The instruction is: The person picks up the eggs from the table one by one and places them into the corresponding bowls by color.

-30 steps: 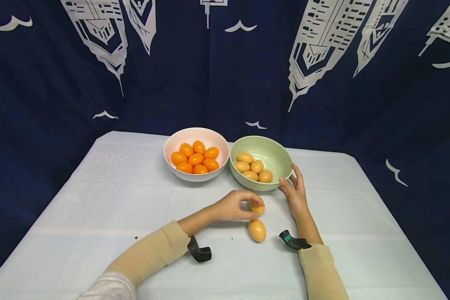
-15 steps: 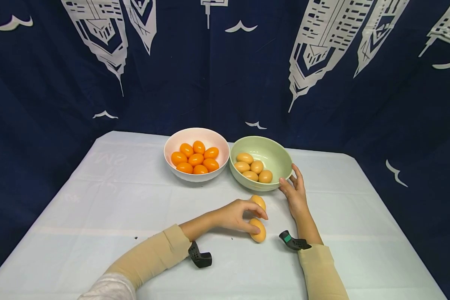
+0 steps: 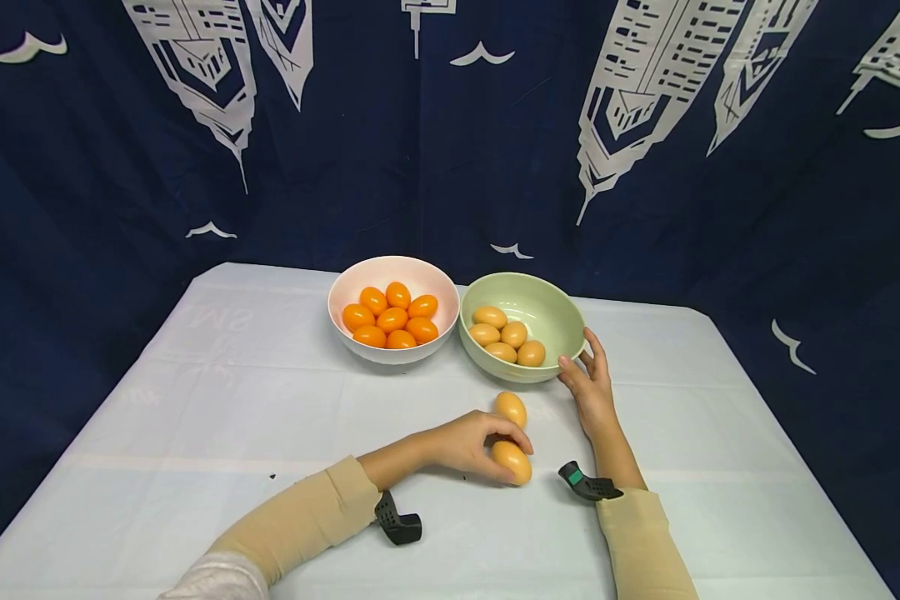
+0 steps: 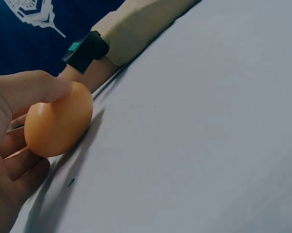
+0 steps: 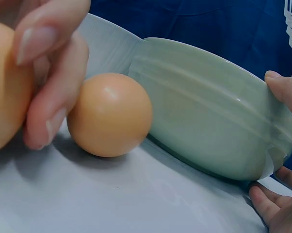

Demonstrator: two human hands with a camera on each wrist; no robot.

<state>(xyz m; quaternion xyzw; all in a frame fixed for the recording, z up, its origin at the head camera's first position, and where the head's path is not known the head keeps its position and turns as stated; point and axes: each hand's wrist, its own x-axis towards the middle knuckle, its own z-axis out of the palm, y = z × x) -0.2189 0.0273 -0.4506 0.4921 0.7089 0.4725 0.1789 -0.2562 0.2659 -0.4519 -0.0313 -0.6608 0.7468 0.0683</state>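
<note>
My left hand (image 3: 468, 444) grips a light-brown egg (image 4: 58, 120) between thumb and fingers, low over the table. Just behind it on the tabletop lies a second brown egg (image 5: 110, 115), close to the fingers. With thumb and fingers, my right hand (image 3: 589, 387) holds the right side of a green bowl (image 3: 555, 312). Several brown eggs (image 3: 513, 333) lie inside that bowl, mostly toward its left and front.
Left of the green bowl stands a pink-and-white bowl (image 3: 337, 321) with several small orange oval fruits (image 3: 392, 319). A white cloth covers the table (image 3: 270, 392). A dark blue printed curtain (image 3: 420, 150) hangs behind it.
My left hand has moved from the farther egg toward the front and taken hold of the nearer one. The farther egg has shifted slightly. My right hand stays at the green bowl.
</note>
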